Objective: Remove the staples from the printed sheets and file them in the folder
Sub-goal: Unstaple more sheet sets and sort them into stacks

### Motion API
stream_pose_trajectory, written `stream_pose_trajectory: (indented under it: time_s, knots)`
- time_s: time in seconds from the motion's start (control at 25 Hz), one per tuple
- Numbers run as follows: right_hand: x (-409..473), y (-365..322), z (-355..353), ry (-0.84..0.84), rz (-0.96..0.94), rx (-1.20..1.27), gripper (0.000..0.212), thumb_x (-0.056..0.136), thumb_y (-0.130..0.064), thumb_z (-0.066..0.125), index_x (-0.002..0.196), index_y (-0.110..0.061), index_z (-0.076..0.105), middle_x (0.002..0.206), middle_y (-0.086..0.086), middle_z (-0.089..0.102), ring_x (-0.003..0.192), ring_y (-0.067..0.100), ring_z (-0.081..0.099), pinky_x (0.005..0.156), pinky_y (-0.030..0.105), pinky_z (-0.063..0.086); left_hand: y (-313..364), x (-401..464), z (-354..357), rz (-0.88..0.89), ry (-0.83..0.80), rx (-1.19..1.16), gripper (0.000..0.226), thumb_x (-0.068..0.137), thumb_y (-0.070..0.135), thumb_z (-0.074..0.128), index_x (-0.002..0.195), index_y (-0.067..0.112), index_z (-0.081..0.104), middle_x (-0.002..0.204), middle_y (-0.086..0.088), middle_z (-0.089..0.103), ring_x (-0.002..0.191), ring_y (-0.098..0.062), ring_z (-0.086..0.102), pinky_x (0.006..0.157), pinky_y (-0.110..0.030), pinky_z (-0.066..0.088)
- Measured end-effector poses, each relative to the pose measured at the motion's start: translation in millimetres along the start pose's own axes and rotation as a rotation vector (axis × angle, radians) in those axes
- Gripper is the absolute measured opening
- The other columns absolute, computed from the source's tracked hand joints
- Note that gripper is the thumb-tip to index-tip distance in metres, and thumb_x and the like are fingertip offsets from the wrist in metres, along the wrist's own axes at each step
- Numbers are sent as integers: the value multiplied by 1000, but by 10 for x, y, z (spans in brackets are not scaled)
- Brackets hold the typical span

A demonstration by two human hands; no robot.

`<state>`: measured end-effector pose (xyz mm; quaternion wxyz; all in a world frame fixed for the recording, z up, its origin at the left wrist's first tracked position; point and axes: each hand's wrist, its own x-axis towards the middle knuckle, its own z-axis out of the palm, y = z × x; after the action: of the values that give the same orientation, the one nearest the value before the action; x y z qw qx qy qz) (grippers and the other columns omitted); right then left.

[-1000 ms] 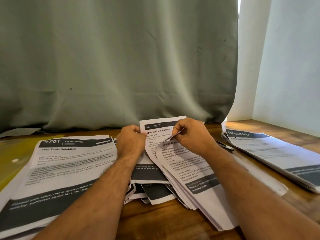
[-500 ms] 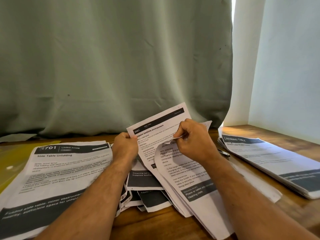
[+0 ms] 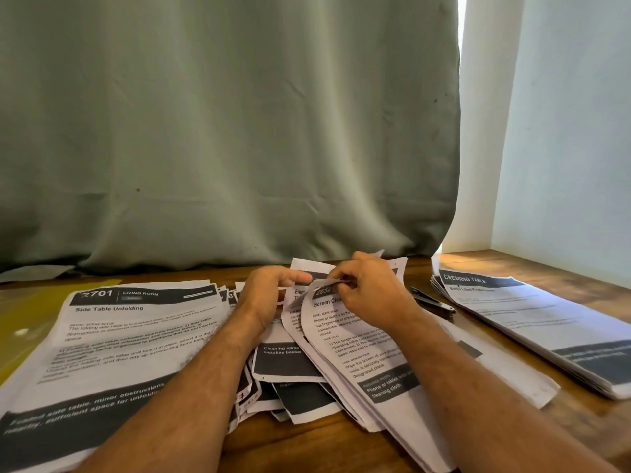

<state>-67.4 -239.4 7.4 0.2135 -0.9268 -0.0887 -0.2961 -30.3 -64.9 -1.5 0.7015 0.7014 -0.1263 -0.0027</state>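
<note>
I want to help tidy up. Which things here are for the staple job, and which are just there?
For the job: Screen Cleaning sheets, right hand, left hand, Side Table stack, Dressing Table stack, yellow folder, black tool.

Just there: curtain, wall.

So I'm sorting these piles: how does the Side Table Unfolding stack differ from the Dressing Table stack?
The Side Table Unfolding stack lies on the left, by the left forearm; the Dressing Table stack lies far right, away from both hands. The first has sharp, readable print; the second's text is washed out by glare. The first overlaps loose sheets; the second sits apart, squared up. Both rest flat on the wooden table with dark header bands.
</note>
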Motion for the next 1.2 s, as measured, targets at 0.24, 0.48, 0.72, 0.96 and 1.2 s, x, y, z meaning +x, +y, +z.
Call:
stream_pose_trajectory:
  time_s: [0.24,0.48,0.72,0.96,1.2]
  knots:
    - [25,54,5,-38,-4,-40,25,93,-10,60,98,-28,76,106,-5,59,97,10,57,85,21,54,22,84,-32,182,268,-153,21,95,0,63,93,18,75,91,-7,77,76,-18,76,64,-31,63]
    - [20,46,-10,-54,12,-68,25,95,-13,59,107,-28,74,114,-4,58,104,11,55,92,22,51,37,129,-117,221,360,-277,27,97,-1,59,91,21,74,93,-9,77,84,-25,76,76,-42,63]
    - [31,39,-4,-32,8,-57,22,96,-17,59,111,-26,73,110,-6,55,99,10,55,87,19,51,23,130,-116,275,341,-292,38,95,1,63,119,31,60,89,-2,78,78,-17,77,67,-36,63]
    - [32,72,29,-41,64,-64,21,96,-16,59,108,-26,73,109,-5,54,100,11,53,91,23,50,259,-5,-159,505,399,-177,11,97,20,65,106,20,72,93,1,78,82,-15,76,64,-28,62]
    - [29,5,-13,-19,127,74,38,97,-21,58,132,-34,51,124,-7,56,107,10,62,88,27,57,846,-184,-291,776,398,-112,13,101,26,59,111,23,66,100,0,75,88,-16,75,66,-30,62]
